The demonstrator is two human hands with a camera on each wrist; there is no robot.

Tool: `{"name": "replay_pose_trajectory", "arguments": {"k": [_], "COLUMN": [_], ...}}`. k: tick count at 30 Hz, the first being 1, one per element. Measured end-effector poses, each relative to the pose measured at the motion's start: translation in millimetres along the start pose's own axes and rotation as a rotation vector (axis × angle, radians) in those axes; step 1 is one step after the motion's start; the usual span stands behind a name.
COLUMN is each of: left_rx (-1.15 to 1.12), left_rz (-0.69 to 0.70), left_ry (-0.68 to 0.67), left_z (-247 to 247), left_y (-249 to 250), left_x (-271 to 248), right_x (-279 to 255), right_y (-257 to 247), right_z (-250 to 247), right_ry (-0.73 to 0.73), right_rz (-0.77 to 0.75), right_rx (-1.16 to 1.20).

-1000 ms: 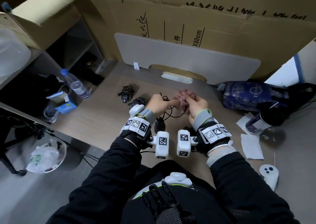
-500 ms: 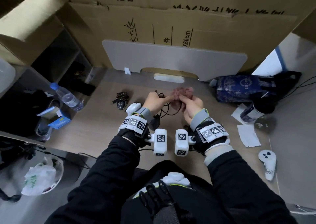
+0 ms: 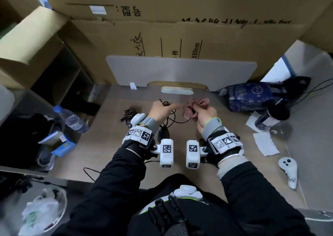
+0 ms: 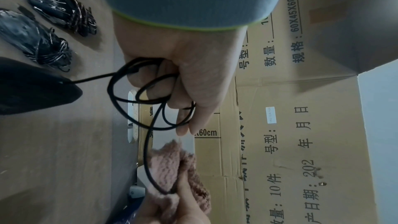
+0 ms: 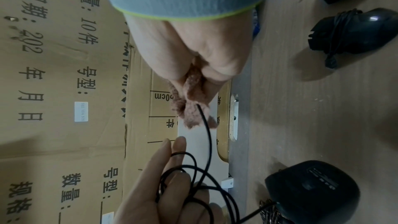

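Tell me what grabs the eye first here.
Two hands meet over the middle of the desk: the left hand grips loose loops of a black cable, while the right hand pinches a fuzzy pink cloth around the same cable. The cable runs to a black mouse lying on the desk near the left wrist. Two more mice bound in their own cords lie further left.
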State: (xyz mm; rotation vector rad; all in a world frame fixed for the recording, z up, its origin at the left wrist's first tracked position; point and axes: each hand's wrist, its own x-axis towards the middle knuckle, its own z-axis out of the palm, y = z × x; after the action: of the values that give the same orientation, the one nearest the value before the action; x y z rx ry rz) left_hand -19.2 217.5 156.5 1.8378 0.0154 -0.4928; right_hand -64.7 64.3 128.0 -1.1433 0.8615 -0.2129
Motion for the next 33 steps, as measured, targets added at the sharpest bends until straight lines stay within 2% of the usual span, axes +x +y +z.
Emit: {"name": "replay_pose_trajectory", "arguments": {"k": [4,9,17,18,20,22,24,28,31,33], "left_rx": [-0.001,-0.041,-0.091,-0.111,-0.155,-0.228,-0.298,-0.473,-0.608,-0.651], "left_rz": [-0.019,-0.025,-0.028,-0.037,-0.051,-0.047,-0.044,-0.026,-0.026,-0.029], "left_ry": [0.015,0.059,0.049,0.066,0.095,0.075,0.048,0.009,-0.018,-0.052], "left_z": [-16,-31,-19,-18,-16,-14,-13,-7,-5,-3], "left_y": [1,5,27,29,35,42,48,61,71,76], "left_x": [10,23,34,37,42,45,47,49,52,51], "right_x": [-4,-6,32,35,43,54,58,56,54,51], "right_y": [5,7,11,7,3,0,-5,-14,-13,-15], "right_z": [5,9,17,18,19,17,16,14,16,18], "right_ry": [0.071,0.101,0.107,0.094,0.09,0.045,-0.039,-0.2,-0.318,-0.436], "right_rz": [-0.068,-0.012,0.133,0.16,0.099,0.054,0.15,0.238,0.199,0.113], "right_rx": [-0.123,-0.134,-0.155,-0.184,-0.342,-0.428,-0.355,-0.478,-0.443,-0.494]}}
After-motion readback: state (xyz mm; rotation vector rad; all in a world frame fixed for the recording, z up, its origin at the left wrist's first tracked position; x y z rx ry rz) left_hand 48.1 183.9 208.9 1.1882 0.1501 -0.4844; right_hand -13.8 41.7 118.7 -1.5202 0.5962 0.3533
